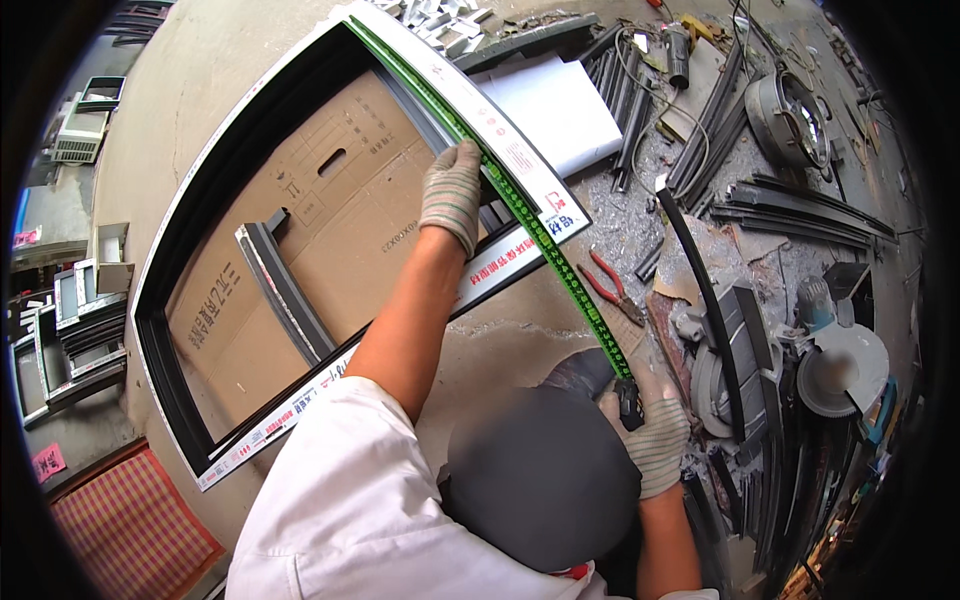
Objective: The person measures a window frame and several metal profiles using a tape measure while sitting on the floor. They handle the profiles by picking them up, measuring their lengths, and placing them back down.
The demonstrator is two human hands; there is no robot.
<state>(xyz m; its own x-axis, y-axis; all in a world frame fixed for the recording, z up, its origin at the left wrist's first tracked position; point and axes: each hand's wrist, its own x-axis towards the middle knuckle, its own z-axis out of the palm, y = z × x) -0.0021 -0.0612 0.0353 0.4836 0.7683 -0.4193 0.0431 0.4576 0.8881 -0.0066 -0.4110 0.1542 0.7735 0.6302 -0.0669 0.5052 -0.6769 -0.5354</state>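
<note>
A green tape measure blade (553, 255) runs along the right-hand bar of a large window frame (495, 125) and past its near corner. My gloved left hand (455, 195) has its fingers closed over the blade at that bar; the fingertips are partly hidden. Low on the right, my gloved right hand (652, 430) grips the black tape measure case (628, 403), from which the blade extends. The frame is black inside with white printed film on its faces, and one side is curved. Inside its outline, a short grey profile piece (285, 290) lies over brown cardboard (370, 190).
Red-handled pliers (612, 288) lie on the floor right of the blade. Dark profile offcuts (800, 212), a long black strip (708, 300), a round metal machine part (790, 120) and a cutting saw (840, 370) crowd the right side. Smaller frames (75, 350) stand at left.
</note>
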